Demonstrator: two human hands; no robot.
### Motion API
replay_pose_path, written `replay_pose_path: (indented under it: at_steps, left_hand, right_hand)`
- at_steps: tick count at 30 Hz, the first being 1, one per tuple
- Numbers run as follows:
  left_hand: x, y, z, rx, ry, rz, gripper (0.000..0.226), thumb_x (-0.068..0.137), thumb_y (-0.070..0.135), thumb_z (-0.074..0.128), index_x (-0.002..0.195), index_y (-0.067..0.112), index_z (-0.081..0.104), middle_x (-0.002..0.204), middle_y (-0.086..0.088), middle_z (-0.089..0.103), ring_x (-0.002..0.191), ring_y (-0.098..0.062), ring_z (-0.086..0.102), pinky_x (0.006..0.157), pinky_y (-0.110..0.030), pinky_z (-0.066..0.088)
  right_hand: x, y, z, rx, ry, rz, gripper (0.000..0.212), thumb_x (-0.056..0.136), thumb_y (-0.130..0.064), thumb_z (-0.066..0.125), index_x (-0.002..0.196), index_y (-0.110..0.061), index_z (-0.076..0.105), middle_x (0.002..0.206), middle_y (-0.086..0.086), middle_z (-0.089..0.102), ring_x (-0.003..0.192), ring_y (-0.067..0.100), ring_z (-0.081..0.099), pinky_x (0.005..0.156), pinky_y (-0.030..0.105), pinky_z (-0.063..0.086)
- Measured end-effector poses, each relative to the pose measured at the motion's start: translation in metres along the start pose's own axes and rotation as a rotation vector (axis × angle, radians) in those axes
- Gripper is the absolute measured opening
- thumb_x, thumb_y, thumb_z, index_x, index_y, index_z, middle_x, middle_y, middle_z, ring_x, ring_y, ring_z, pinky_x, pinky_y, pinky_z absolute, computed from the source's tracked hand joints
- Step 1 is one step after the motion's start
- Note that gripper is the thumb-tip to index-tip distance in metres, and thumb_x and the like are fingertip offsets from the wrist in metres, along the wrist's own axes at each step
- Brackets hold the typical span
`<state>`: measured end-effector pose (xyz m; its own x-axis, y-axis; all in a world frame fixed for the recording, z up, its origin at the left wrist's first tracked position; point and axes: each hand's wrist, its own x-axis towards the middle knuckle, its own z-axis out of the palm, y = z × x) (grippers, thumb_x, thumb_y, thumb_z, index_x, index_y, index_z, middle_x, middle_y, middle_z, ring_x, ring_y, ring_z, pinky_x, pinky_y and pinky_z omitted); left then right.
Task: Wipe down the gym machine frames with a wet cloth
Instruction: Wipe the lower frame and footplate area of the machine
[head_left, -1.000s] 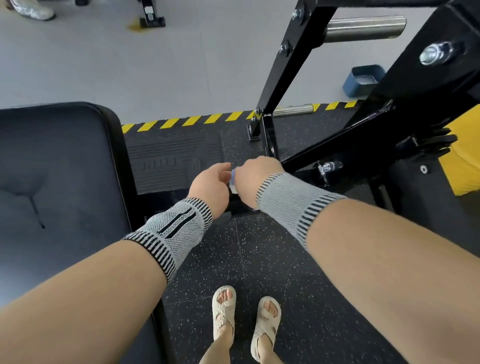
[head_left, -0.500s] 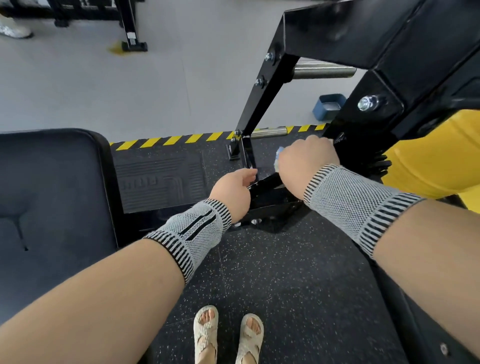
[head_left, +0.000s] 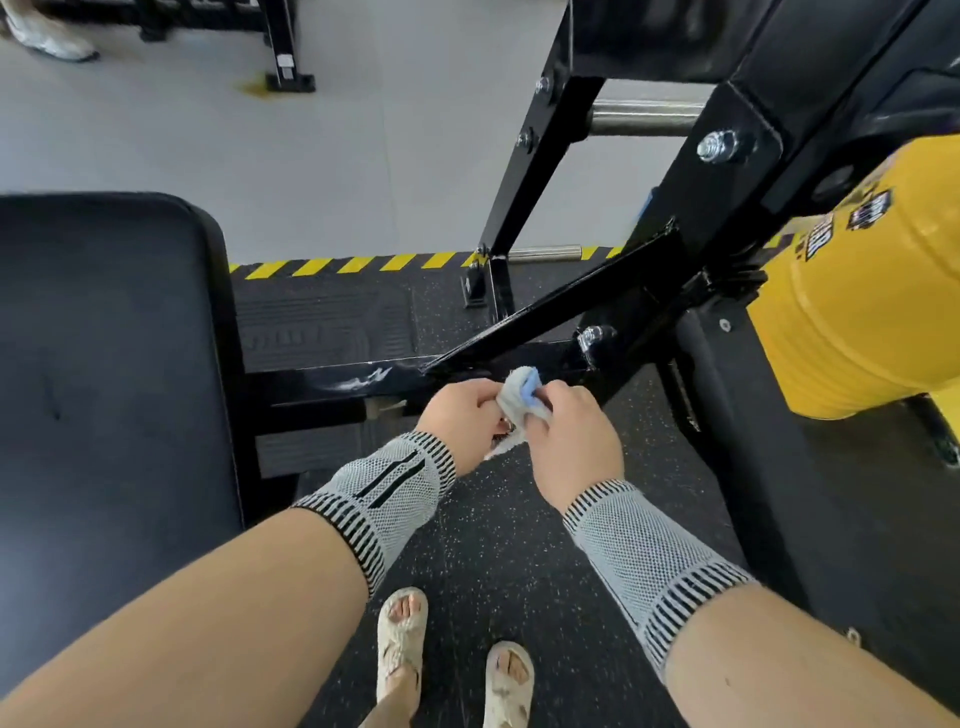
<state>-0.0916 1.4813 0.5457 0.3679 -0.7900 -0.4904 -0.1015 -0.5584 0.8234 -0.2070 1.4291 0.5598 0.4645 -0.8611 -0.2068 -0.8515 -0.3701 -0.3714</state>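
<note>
Speckled rubber floor (head_left: 519, 561) lies under the black machine frame (head_left: 561, 306). Both hands meet just before its low crossbar: left hand (head_left: 460, 423) and right hand (head_left: 574, 441) each pinch the bunched cloth (head_left: 519, 397) between them.

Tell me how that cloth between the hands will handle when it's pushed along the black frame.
The cloth looks floppy: it is bunched between the left hand and right hand, with an end drooping below. It seems light, as fingers alone hold it. It will probably fold over the frame edges rather than slide flat.
</note>
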Motion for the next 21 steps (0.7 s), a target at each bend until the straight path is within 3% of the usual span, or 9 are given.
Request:
replay_pose_path:
  at_steps: [1,3,6,10,14,17,21]
  left_hand:
    - [-0.004,-0.007,0.006,-0.032,0.015,-0.022,0.028,0.097,0.011,0.044,0.108,0.020,0.069,0.092,0.002,0.073,0.083,-0.010,0.068,0.065,-0.020,0.053]
    - [-0.010,-0.024,0.020,-0.075,0.056,-0.055,0.029,0.096,0.013,0.045,0.108,0.022,0.070,0.089,-0.001,0.074,0.080,-0.015,0.068,0.064,-0.024,0.052]
    - [-0.016,-0.054,0.046,-0.119,0.071,-0.104,0.028,0.097,0.012,0.045,0.111,0.023,0.067,0.086,-0.006,0.071,0.066,-0.013,0.058,0.060,-0.024,0.048]
    - [-0.022,-0.094,0.074,-0.208,0.057,-0.162,0.028,0.097,0.015,0.045,0.112,0.023,0.068,0.084,-0.005,0.072,0.069,-0.016,0.058,0.063,-0.029,0.047]
    - [-0.015,-0.121,0.081,-0.188,0.062,-0.130,0.023,0.097,0.023,0.047,0.099,0.021,0.070,0.080,-0.006,0.069,0.068,-0.018,0.055,0.063,-0.037,0.050]
    - [0.003,-0.142,0.080,-0.174,0.093,-0.119,0.026,0.097,0.026,0.047,0.094,0.014,0.069,0.088,-0.011,0.070,0.072,-0.020,0.057,0.072,-0.043,0.054]
    - [0.033,-0.172,0.082,-0.154,0.123,-0.107,0.034,0.098,0.029,0.044,0.083,0.006,0.064,0.070,-0.003,0.058,0.059,-0.014,0.047,0.057,-0.029,0.040]
  right_hand:
    - [-0.004,0.007,0.012,0.006,0.020,0.008,0.017,0.096,-0.027,0.048,0.107,-0.018,0.058,0.109,-0.002,0.052,0.095,0.016,0.049,0.074,0.023,0.035]
    - [-0.012,0.019,0.032,-0.010,0.032,0.027,0.023,0.095,-0.030,0.049,0.109,-0.017,0.064,0.120,-0.002,0.051,0.113,0.020,0.041,0.084,0.021,0.032]
    - [-0.025,0.034,0.058,-0.034,0.044,0.057,0.023,0.094,-0.032,0.052,0.107,-0.021,0.067,0.125,-0.005,0.048,0.115,0.020,0.035,0.091,0.028,0.038]
    - [-0.045,0.049,0.085,-0.112,-0.006,0.109,0.021,0.092,-0.036,0.053,0.106,-0.027,0.067,0.127,-0.009,0.044,0.116,0.020,0.033,0.097,0.034,0.036]
    - [-0.048,0.058,0.119,-0.101,-0.009,0.137,0.019,0.094,-0.032,0.050,0.098,-0.021,0.065,0.116,-0.005,0.048,0.103,0.017,0.040,0.088,0.031,0.041]
    - [-0.035,0.053,0.153,0.185,0.043,0.246,0.013,0.093,-0.021,0.051,0.104,-0.017,0.058,0.107,0.000,0.054,0.083,0.015,0.051,0.070,0.026,0.038]
    - [-0.020,0.054,0.198,0.445,0.126,0.321,0.011,0.091,-0.018,0.055,0.100,-0.023,0.050,0.102,-0.001,0.059,0.073,0.008,0.053,0.063,0.024,0.035]
